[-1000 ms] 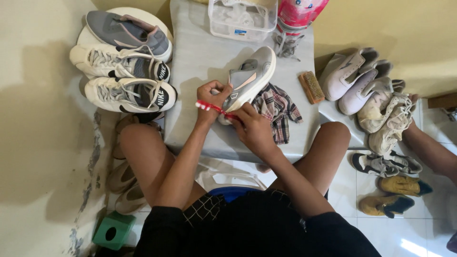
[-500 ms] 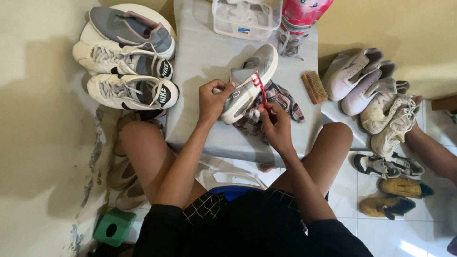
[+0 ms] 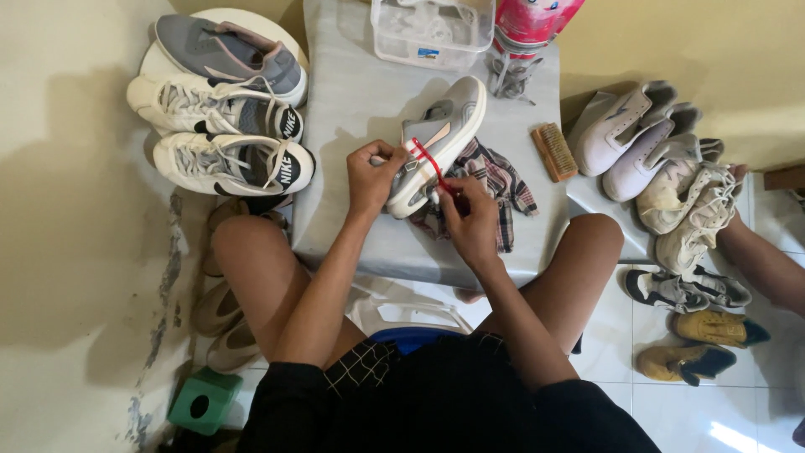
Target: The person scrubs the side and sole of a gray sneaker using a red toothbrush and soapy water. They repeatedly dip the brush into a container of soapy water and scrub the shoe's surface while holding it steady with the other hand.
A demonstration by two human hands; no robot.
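The grey shoe [image 3: 436,143] is lying tilted on its side at the middle of the grey table [image 3: 352,92], its long axis running from about seven o'clock to one o'clock, with the end nearer the person resting by the hands and the far end pointing toward the clear plastic box [image 3: 432,29]. The left hand [image 3: 373,176] is closing its fingers on the shoe's near end, while the right hand [image 3: 471,220] is pinching a red toothbrush [image 3: 432,165] that is lying across the shoe's side. A checked cloth [image 3: 495,180] is bunching under and just to the three o'clock side of the shoe — partly hidden by the right hand. A wooden brush [image 3: 554,152] is sitting farther toward three o'clock, and white sneakers [image 3: 226,138] are stacking up at nine o'clock, off the table's edge.
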